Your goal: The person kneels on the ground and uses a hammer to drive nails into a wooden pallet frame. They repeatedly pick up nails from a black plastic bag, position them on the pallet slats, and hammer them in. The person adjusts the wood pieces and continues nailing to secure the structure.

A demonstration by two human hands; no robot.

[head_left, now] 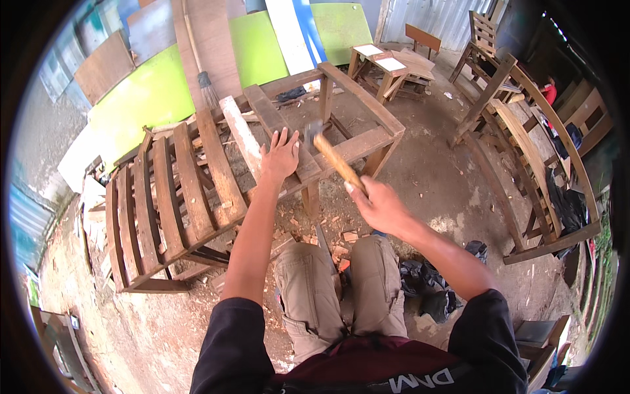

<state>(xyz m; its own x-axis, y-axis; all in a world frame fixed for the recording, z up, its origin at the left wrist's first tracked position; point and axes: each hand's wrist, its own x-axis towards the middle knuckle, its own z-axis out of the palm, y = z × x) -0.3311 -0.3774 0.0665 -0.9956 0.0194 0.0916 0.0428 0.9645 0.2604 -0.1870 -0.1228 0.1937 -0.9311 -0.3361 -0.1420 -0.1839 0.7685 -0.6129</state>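
Observation:
My right hand grips a hammer by its light wooden handle. The hammer's dark head, a little blurred, is over the wooden bench frame, close to a brown slat. My left hand lies flat with its fingers apart on that slat, near its joint with the front rail. Just left of this hand is a slat with worn white paint. Farther left, several brown slats cross the frame. Whether a nail is under the hammer I cannot make out.
Wood chips litter the ground near my knees. Black plastic bags lie to the right. Another wooden seat frame stands at the right. A broom leans on boards at the back, and small stools stand behind the frame.

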